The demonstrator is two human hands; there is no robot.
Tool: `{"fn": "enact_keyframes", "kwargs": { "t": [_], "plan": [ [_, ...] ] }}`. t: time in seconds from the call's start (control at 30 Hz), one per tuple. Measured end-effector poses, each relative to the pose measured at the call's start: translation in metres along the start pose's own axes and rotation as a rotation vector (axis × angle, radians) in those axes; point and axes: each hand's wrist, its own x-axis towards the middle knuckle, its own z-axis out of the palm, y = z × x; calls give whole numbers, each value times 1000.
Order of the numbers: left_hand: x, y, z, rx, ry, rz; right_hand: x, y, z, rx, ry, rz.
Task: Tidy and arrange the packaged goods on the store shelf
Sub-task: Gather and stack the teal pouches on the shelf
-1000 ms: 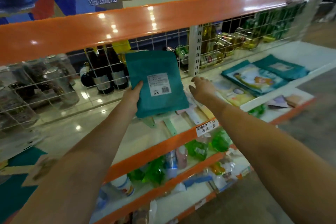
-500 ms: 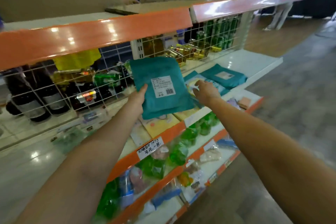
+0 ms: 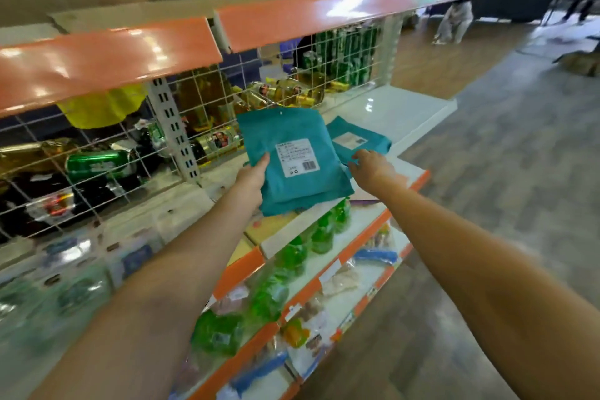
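The teal packet (image 3: 293, 159) was lifted above the front edge of the white shelf (image 3: 399, 110), label side up, just left of a second teal packet (image 3: 358, 140) lying flat near the shelf's right end. Behind them stood the wire grid (image 3: 324, 68) with bottles beyond it. To do this step well, I judged the held packet ought to go down square on or beside its twin, edges matched, label facing out. The left hand (image 3: 251, 177) gripped the raised packet's left edge, thumb on top. The right hand (image 3: 373, 169) reached forward with curled fingers at the lying packet's near edge; whether it pinched it, I could not tell.
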Motion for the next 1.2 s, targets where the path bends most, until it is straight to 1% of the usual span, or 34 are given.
{"fn": "enact_keyframes", "kwargs": {
  "t": [0.3, 0.4, 0.6, 0.73, 0.9, 1.2],
  "plan": [
    [60, 23, 67, 24, -109, -8, 63, 29, -9, 56, 45, 55],
    [74, 31, 88, 9, -129, 24, 85, 36, -17, 57, 67, 68],
    [96, 35, 119, -10, -162, 7, 119, 49, -18, 77, 76, 51],
    [106, 36, 142, -27, -139, -3, 144, 59, -20, 114, 53, 15],
    [112, 34, 165, -78, -106, -7, 174, 77, -28, 101, 23, -55],
    [109, 25, 196, -141, 66, 7, 216, 108, -48, 119, -69, -220]
  ]
}}
